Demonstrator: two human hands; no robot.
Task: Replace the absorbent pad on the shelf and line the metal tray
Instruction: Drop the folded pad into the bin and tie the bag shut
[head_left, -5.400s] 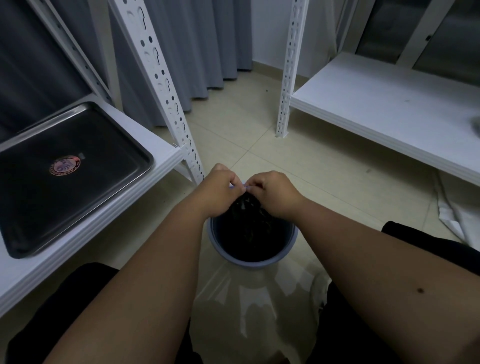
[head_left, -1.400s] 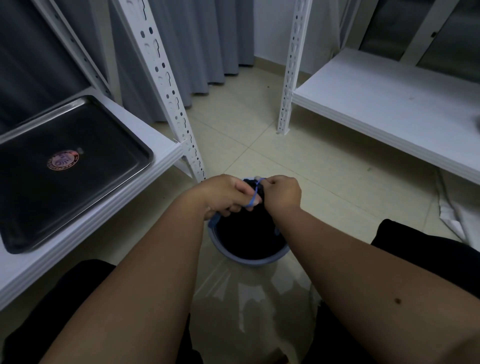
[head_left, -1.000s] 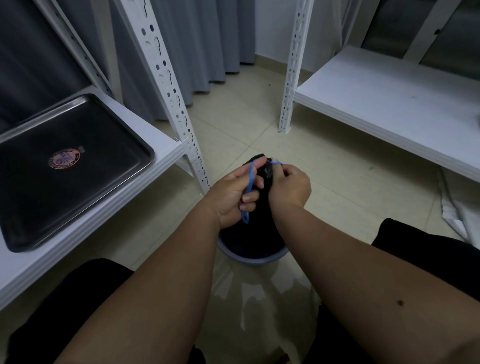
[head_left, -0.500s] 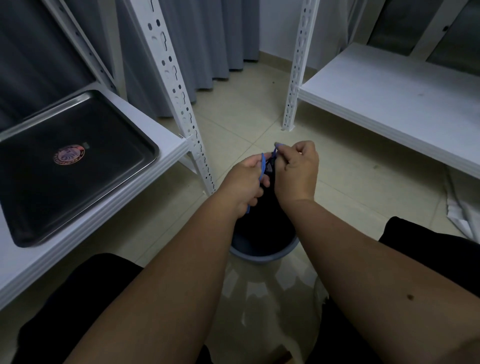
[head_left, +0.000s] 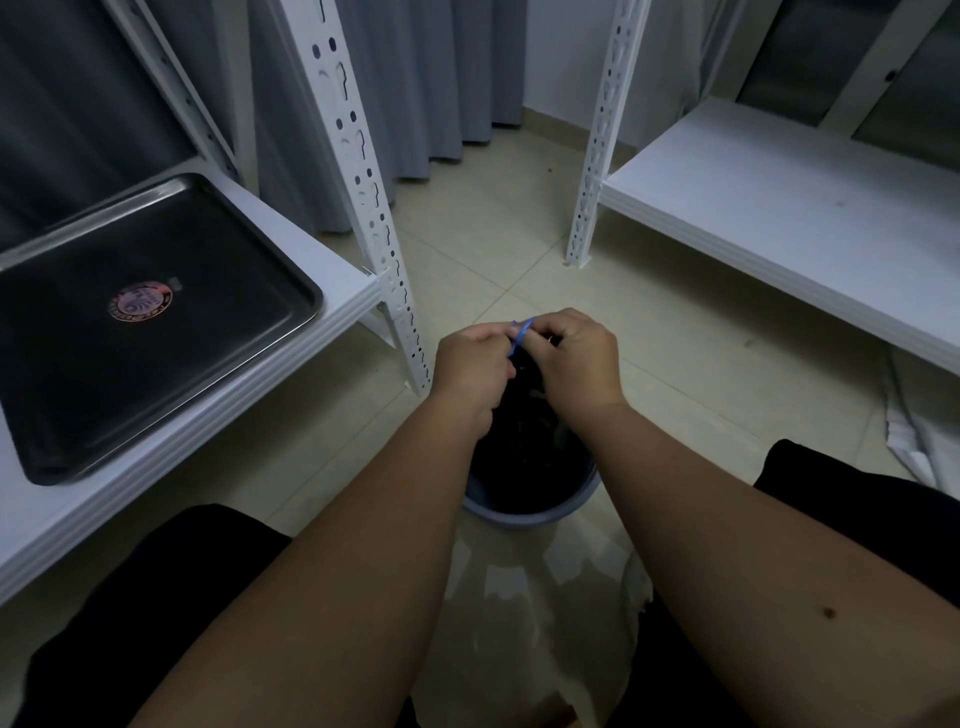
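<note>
The left shelf (head_left: 332, 270) is a flat white board on white steel posts punched with slots, and a second white shelf (head_left: 779, 208) stands well apart to the right across the pale tiled floor (head_left: 493, 234). On the left shelf lies the tray (head_left: 218, 332), a shallow rectangle of dull dark metal with rounded corners and a raised, brighter rim; its long axis runs from the near left toward the far right, and a round sticker (head_left: 139, 305) sits near its middle. It is bare, with no liner in it. On the floor between the shelves stands a round blue-grey bin (head_left: 524, 512) holding a black bag (head_left: 524, 447). Above it the left hand (head_left: 470, 366) and right hand (head_left: 579, 358) meet, fingers curled, both pinching a thin blue tie (head_left: 521, 335) at the gathered bag mouth.
</note>
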